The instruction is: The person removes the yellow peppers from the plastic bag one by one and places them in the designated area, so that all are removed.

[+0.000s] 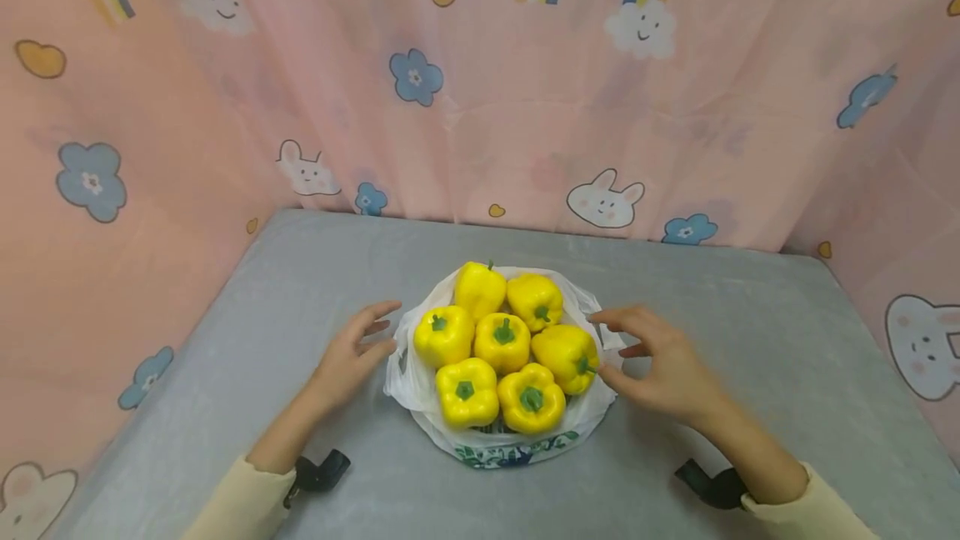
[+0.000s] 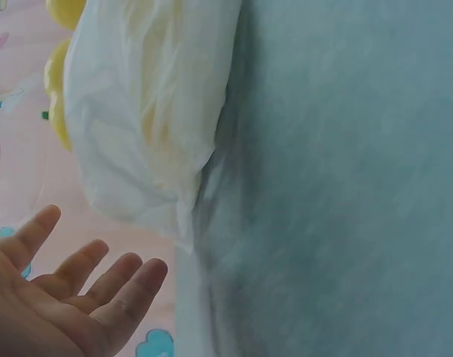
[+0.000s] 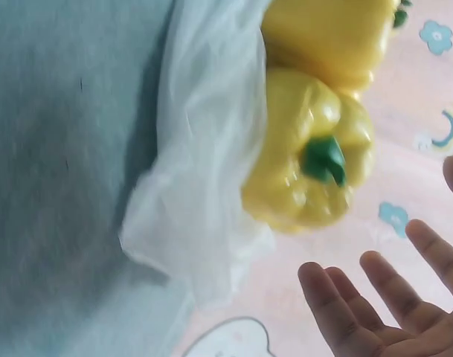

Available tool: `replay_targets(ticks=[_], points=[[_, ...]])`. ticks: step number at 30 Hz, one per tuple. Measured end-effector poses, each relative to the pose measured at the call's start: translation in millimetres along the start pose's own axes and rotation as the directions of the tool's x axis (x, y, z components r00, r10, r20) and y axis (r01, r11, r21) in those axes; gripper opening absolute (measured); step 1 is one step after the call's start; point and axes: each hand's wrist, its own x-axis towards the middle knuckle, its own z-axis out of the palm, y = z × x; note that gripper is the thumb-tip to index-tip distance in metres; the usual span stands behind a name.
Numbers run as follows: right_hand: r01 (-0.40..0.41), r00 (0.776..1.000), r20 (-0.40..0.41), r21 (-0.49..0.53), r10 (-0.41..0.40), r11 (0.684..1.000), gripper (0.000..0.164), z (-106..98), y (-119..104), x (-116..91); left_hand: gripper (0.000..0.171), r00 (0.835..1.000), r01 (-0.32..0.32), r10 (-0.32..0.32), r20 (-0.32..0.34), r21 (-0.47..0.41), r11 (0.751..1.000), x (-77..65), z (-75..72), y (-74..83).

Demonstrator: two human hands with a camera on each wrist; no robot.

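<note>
Several yellow bell peppers (image 1: 502,342) with green stems sit packed in a white plastic bag (image 1: 420,394), its mouth spread wide around them and green print on its front. My left hand (image 1: 351,357) is held at the bag's left side, fingers spread and holding nothing. In the left wrist view those fingers are apart from the bag's wall (image 2: 148,126). On the other side, my right hand (image 1: 663,365) has its fingers loosely bent by the bag's right edge. The right wrist view shows it empty, near a bell pepper (image 3: 308,156) at the bag's rim.
The bag stands on a table with a grey cloth (image 1: 300,273). Behind and beside it hangs a pink curtain (image 1: 487,140) printed with rainbows, rabbits and flowers. A black wrist mount (image 1: 322,472) sits at the left cuff and another black mount (image 1: 711,486) at the right.
</note>
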Motion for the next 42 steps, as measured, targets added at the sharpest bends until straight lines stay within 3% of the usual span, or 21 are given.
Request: replay_targets(ticks=[5, 22, 31, 36, 42], points=[[0.004, 0.998, 0.066, 0.006, -0.004, 1.000, 0.054, 13, -1, 1, 0.050, 0.996, 0.081, -0.078, 0.045, -0.056, 0.995, 0.1, 8.0, -2.6], [-0.001, 0.991, 0.130, -0.050, 0.008, 0.999, 0.063, 34, -4, 4, 0.050, 0.991, 0.120, -0.118, 0.059, -0.037, 0.992, 4.7, 20.8, -7.0], [0.007, 0.987, 0.158, -0.108, 0.010, 0.994, 0.068, 40, -4, 7, 0.051, 0.989, 0.130, -0.129, 0.066, -0.007, 0.991, 4.8, 22.5, -6.5], [0.002, 0.987, 0.161, -0.111, 0.016, 0.994, 0.070, 41, -4, 7, 0.051, 0.984, 0.162, -0.159, 0.076, -0.030, 0.986, 4.9, 23.5, -6.5], [-0.007, 0.988, 0.154, -0.099, 0.023, 0.995, 0.069, 39, -5, 8, 0.052, 0.985, 0.157, -0.155, 0.080, -0.017, 0.987, 5.8, 25.6, -8.6]])
